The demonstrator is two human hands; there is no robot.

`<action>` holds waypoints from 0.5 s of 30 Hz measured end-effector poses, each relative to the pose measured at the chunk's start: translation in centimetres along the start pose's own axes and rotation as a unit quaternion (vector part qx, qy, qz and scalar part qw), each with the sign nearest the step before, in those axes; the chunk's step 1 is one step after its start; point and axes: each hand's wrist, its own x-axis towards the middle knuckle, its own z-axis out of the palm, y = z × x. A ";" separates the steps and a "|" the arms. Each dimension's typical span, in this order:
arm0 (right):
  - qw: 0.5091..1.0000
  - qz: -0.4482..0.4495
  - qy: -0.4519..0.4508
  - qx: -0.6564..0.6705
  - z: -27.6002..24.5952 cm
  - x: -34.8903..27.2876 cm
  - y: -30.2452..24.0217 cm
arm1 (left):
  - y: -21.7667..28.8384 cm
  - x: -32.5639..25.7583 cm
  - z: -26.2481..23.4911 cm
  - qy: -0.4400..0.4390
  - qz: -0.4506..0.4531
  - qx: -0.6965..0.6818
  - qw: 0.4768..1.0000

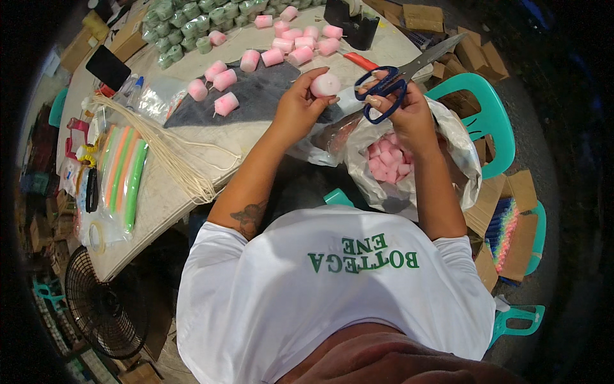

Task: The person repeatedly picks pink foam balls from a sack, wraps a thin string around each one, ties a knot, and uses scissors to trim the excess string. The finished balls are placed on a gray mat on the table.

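Observation:
Pinched in my left hand [298,105] is a short pink-and-white candle [327,86], its round pale end turned up. My right hand [412,121] has its fingers in the dark blue handles of a pair of scissors [417,66]. The blades point up and to the right, away from the candle. Several loose pink candles [224,79], some with wicks showing, lie on a dark grey cloth [256,102] and beyond it on the table [160,221]. Below my right hand, a white plastic bag [364,174] holds many pink candles [388,159].
Many green wrapped candles [192,24] are massed at the table's far side. To the left lie a bundle of white wick cords [176,160], coloured sticks in plastic [125,173] and a phone [107,68]. A black fan [105,301] and teal chairs [505,128] stand around the table.

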 end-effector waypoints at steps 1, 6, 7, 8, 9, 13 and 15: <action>0.999 -0.027 -0.004 0.031 0.6 -0.5 -0.7 | 0.3 0.0 0.1 -0.001 0.003 0.033 0.999; 0.972 -0.233 0.044 0.001 3.1 -1.7 -6.7 | 0.6 -0.1 0.2 0.040 0.075 0.133 0.987; 0.980 -0.195 0.014 -0.030 2.7 -2.0 -5.0 | 1.0 0.0 0.3 0.041 0.078 0.140 0.986; 0.982 -0.153 -0.002 -0.114 2.2 -1.6 -2.4 | 0.8 0.1 0.4 0.042 0.073 0.131 0.988; 0.972 -0.113 -0.023 -0.207 1.7 -1.1 0.2 | 0.3 0.2 0.4 0.042 0.068 0.119 0.990; 0.966 -0.236 -0.012 -0.101 2.8 -0.8 -3.9 | -0.2 0.7 -0.7 0.065 0.096 0.148 0.982; 0.950 -0.247 -0.045 -0.188 3.2 -0.4 -3.0 | 0.9 0.2 -0.5 0.061 0.076 0.127 0.987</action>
